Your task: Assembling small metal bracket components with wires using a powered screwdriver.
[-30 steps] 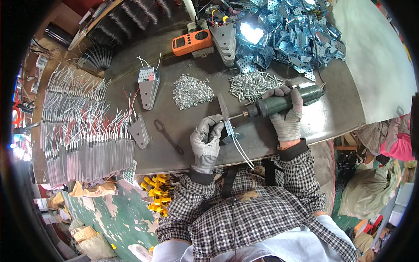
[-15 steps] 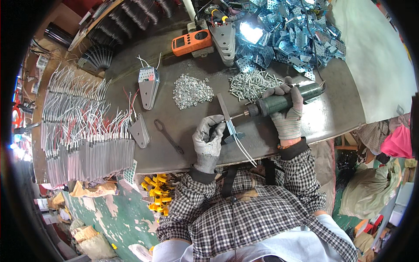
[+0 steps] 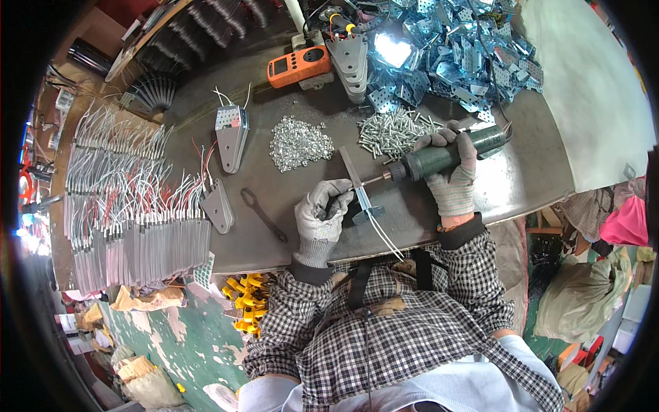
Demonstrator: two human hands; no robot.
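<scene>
Grey-gloved, our left hand [image 3: 321,210] is touching a narrow grey metal bracket [image 3: 351,167], finger closure unclear, left of the green cylindrical power screwdriver [image 3: 441,160] our right hand [image 3: 452,186] is clamping. We are judging the bracket light, stiff, best held by its faces, clear of white wires [image 3: 384,237].

Bright pink cloth [image 3: 626,223] near a pale bulging sack [image 3: 582,302]

Green floor [image 3: 209,343] (paint patchy), grey table [image 3: 539,161]
</scene>
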